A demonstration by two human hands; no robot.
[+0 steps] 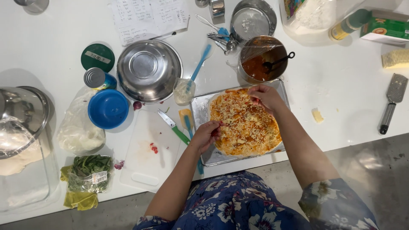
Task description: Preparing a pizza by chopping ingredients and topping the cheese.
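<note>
A raw pizza (245, 125) with red sauce and shredded cheese lies on a metal baking tray (199, 108) at the table's front edge. My left hand (207, 134) rests on the pizza's left rim, fingers curled with something small and red between them. My right hand (266, 97) hovers over the pizza's far edge, fingers pinched together over the cheese. Whether it holds cheese is hard to tell.
A bowl of red sauce (263, 58) with a ladle stands behind the tray. A white cutting board (149, 153), a green-handled knife (174, 127), an upturned steel bowl (149, 70), a blue bowl (108, 108), a tin can (96, 79), bagged greens (88, 171) and a grater (393, 102) lie around.
</note>
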